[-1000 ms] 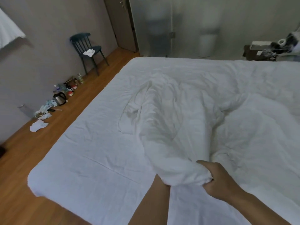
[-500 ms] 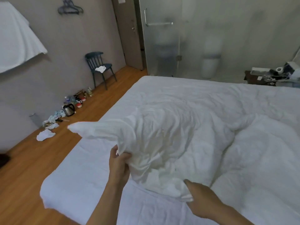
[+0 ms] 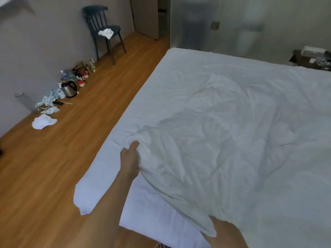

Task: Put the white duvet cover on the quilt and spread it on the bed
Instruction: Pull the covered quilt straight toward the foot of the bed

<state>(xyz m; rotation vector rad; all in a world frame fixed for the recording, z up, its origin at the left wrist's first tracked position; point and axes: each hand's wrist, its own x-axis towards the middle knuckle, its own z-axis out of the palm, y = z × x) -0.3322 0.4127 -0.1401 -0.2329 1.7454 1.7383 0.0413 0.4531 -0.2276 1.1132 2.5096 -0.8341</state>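
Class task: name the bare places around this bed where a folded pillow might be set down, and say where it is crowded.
Free: the wood floor between bed and wall clutter. Crowded: the wall strip around the kettle; the chair holds a cloth.

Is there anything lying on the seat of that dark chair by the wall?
Yes, a crumpled white cloth lies on the seat of the dark chair, which stands on the wooden floor against the wall.

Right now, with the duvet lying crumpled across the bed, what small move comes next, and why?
Probably pull the edge held by the left hand out toward the bed's left side. The duvet is bunched and wrinkled there, bare sheet shows beside it, and the right hand seems to hold the near corner.
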